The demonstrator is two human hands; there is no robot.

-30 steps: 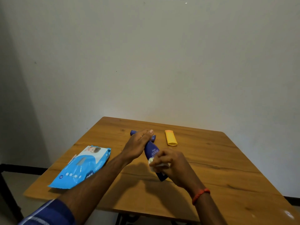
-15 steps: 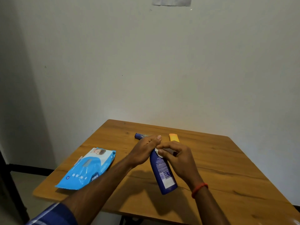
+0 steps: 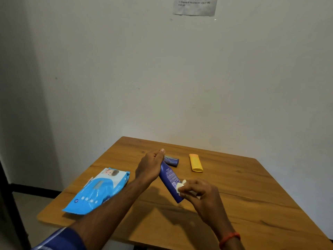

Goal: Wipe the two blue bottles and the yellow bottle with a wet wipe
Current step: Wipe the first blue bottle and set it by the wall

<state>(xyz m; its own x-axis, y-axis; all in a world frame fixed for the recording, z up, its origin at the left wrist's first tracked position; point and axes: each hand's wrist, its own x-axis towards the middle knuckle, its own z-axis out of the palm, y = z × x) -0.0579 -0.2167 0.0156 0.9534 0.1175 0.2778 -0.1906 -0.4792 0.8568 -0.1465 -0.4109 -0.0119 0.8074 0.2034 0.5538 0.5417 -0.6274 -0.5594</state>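
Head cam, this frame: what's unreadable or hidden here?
- Notice on the wall: top cut off by the frame edge, print too small to read.
- Held blue bottle: cap end hidden inside the left hand; label text too small.
- Wipe: mostly covered by the right hand.
- Second blue bottle: one end behind the left hand.
- Wipes pack: small print blurred.

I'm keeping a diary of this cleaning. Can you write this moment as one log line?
left hand: holds blue bottle | right hand: wet wipe on bottle | yellow bottle: lying on table
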